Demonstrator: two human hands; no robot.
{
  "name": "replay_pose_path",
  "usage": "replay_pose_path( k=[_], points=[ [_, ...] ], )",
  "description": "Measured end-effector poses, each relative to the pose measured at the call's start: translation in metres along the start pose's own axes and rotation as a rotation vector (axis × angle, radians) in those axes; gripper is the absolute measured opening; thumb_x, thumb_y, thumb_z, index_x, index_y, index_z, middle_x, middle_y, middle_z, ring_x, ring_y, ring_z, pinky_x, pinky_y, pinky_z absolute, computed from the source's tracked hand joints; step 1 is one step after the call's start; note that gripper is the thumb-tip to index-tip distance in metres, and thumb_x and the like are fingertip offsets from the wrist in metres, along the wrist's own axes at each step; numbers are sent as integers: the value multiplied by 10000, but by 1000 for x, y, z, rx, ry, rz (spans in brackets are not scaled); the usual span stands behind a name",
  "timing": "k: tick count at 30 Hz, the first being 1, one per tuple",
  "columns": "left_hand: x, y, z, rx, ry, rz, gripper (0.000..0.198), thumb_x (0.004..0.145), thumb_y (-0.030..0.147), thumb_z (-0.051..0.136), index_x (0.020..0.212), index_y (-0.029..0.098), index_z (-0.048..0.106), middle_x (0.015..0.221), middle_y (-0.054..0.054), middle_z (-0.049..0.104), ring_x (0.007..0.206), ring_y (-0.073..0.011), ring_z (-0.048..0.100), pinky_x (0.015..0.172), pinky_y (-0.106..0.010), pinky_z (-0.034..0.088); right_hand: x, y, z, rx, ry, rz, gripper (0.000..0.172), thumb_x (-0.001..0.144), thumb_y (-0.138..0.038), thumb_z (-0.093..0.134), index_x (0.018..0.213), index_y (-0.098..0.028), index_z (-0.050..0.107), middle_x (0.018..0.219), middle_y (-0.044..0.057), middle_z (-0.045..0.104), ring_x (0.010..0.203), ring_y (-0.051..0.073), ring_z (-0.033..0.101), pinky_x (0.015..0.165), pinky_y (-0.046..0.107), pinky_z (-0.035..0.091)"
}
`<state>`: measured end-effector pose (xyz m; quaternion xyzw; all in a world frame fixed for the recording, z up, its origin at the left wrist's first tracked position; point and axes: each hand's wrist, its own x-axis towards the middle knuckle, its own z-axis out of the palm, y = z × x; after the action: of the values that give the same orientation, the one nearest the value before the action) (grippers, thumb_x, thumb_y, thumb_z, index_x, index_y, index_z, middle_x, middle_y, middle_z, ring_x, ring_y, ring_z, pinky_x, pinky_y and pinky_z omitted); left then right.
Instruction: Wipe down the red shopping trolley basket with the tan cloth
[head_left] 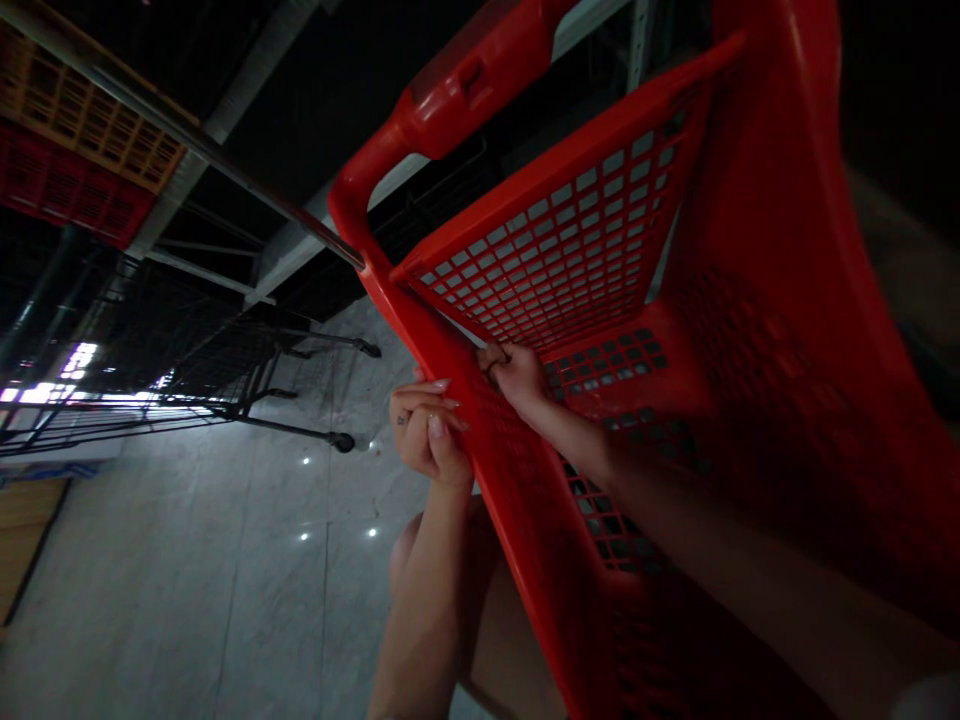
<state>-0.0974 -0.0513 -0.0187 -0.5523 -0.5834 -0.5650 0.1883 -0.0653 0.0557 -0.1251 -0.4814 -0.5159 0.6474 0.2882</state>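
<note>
A red plastic shopping cart [600, 230] with perforated walls fills the right half of the view, its red handle at the top. My left hand [427, 430] is outside the cart's left wall, fingers curled against the rim. My right hand [514, 370] reaches inside the basket, fingers pinched at the corner where the left wall meets the grid panel; what they pinch is too small to make out.
Dark metal carts [247, 380] with wheeled legs stand on the pale glossy floor [187, 580] to the left. Orange and red crates [75, 150] sit on a rack at the top left. A wooden panel [22, 530] shows at the left edge.
</note>
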Motion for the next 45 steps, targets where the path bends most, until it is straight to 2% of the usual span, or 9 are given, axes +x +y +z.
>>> replay_pose_path(
  k=[5,8,13,17,20,27,32,38,45],
  points=[
    [1,-1,0,54,3,29,487,1105,357,447,640,234,522,671,-9,562,814,-218,658,881,-467,552,-5,-51,14,341,-27,-378,381,699,-84,524,979,-208,750,964,-7,772,957,182,678,923,298,537],
    [3,-4,-2,42,-18,42,468,1090,336,468,639,234,539,670,-11,584,811,-218,665,910,-471,570,-14,-46,14,274,-45,-498,412,744,-100,562,1083,-246,745,1152,17,745,1147,209,655,1099,361,502],
    [14,-7,-10,46,-129,170,412,1046,269,487,647,226,579,671,-11,627,793,-208,684,934,-458,585,-24,33,-1,54,-55,-217,479,731,-91,609,1180,-202,730,1299,111,638,1271,260,612,1193,425,462],
    [24,-5,-18,28,-344,387,398,1049,283,416,698,223,595,672,-16,637,708,-191,681,858,-419,612,-20,69,-10,73,-80,-71,457,696,-90,600,1117,-212,729,1151,75,701,1134,244,666,1137,459,509],
    [26,-2,-21,6,-450,430,461,1073,337,352,676,229,559,650,-11,628,637,-179,651,827,-404,601,-15,53,-12,116,-115,-109,421,670,-112,587,1056,-211,722,1036,31,751,1044,220,692,1090,437,537],
    [20,-2,-20,9,-435,365,478,1075,313,323,647,235,519,599,2,601,581,-168,594,791,-391,541,-33,-21,-10,334,-196,-416,355,731,-181,594,1055,-217,733,1114,30,765,1096,209,688,1070,376,533],
    [20,-3,-18,-6,-410,353,522,1095,335,308,624,235,512,575,12,578,567,-163,574,763,-391,529,-60,19,-9,174,-36,-412,330,825,-239,651,1142,-254,742,1223,78,727,1204,250,661,1127,403,517],
    [20,-4,-20,-3,-395,328,541,1110,354,293,630,240,515,574,10,559,572,-163,559,774,-399,522,-42,89,-29,51,-240,-166,403,836,-140,614,1202,-239,753,1191,73,784,1128,233,724,1101,419,550],
    [18,-18,-10,-33,-306,273,587,1111,400,323,588,246,538,559,6,555,583,-182,585,849,-426,552,5,53,-25,93,-241,-72,256,703,-67,695,885,-206,809,1034,49,805,1037,219,732,1066,379,565]
  ],
)
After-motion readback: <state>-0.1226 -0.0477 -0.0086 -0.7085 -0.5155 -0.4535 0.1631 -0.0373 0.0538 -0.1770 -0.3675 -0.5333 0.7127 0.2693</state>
